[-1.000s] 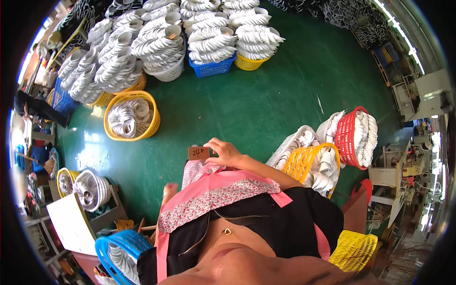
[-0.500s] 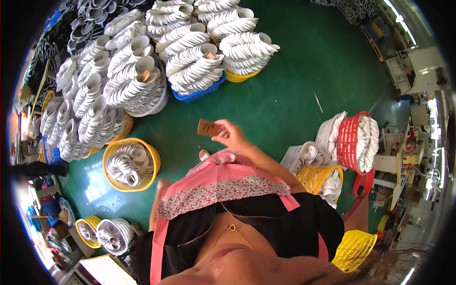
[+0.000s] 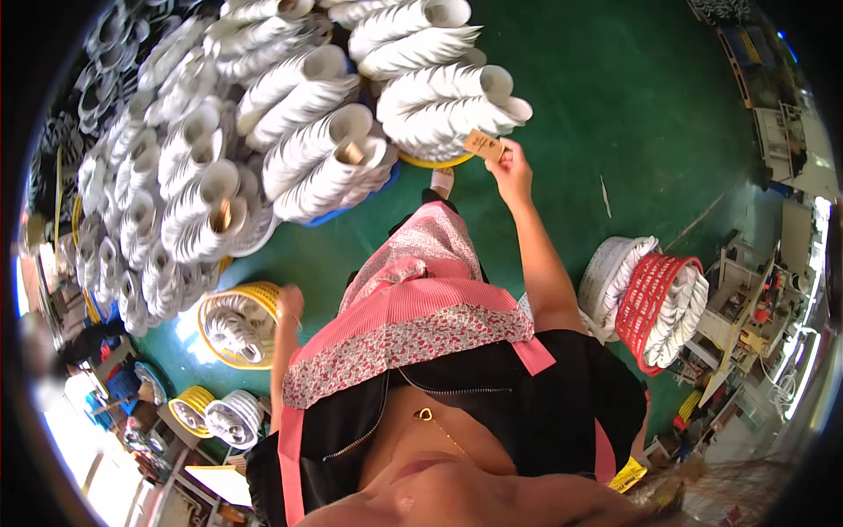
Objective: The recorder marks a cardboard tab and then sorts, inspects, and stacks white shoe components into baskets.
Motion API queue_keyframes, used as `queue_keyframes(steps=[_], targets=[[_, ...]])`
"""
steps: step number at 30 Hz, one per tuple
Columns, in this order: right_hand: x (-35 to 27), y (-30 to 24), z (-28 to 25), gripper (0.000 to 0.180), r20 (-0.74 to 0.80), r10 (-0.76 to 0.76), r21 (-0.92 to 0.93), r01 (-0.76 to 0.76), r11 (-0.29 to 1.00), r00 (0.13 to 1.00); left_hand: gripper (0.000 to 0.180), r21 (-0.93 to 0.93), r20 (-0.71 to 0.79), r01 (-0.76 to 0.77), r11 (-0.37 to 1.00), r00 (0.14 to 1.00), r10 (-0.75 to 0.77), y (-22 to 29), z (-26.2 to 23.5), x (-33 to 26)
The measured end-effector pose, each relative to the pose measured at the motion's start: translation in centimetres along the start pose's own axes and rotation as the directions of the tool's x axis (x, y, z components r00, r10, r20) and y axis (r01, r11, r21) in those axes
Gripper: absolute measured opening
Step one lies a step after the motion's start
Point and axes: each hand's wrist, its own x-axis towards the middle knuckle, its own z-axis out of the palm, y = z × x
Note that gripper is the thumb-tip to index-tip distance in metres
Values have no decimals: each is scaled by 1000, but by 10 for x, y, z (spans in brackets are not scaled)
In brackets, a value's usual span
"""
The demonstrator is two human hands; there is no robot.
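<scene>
My right hand point(image 3: 513, 174) is stretched forward, pinching a small brown cardboard tag point(image 3: 485, 146) with dark handwriting on it. The tag sits just beside the near end of a stack of nested, curved white pieces point(image 3: 452, 104), which rests in a yellow basket point(image 3: 436, 162). From this view I cannot tell whether tag and stack touch. My left hand point(image 3: 290, 303) hangs low at my left, by the rim of a round yellow basket point(image 3: 235, 292) of loose white pieces; its fingers are blurred.
Tall baskets of similar white stacks point(image 3: 198, 189) crowd the left and front; some have brown tags point(image 3: 350, 153) tucked in. To the right, a red basket point(image 3: 648, 303) leans on its side, filled with white pieces. Work machines point(image 3: 746, 290) line the far right, on a green floor point(image 3: 562, 105).
I have stepped forward, closer to the stacks. My right hand with the tag has reached out forward and right, to the front stack. My left hand shows more fully, beside the yellow basket.
</scene>
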Motion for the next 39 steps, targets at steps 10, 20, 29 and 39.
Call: queue_keyframes(steps=[10,20,29,39], targets=[[257,93,-43,38,181,79,-551,35,833,980,19,-926,207,221,308,975,-77,104,-37,-44],[302,120,-38,49,623,351,-550,72,832,699,23,-937,342,324,-128,927,-156,128,-227,0],[263,153,-18,52,690,266,-407,56,912,673,34,-963,264,265,-52,964,27,138,-227,15],[259,147,-3,46,744,186,-349,137,927,642,29,-852,374,383,-356,922,98,139,-186,24]])
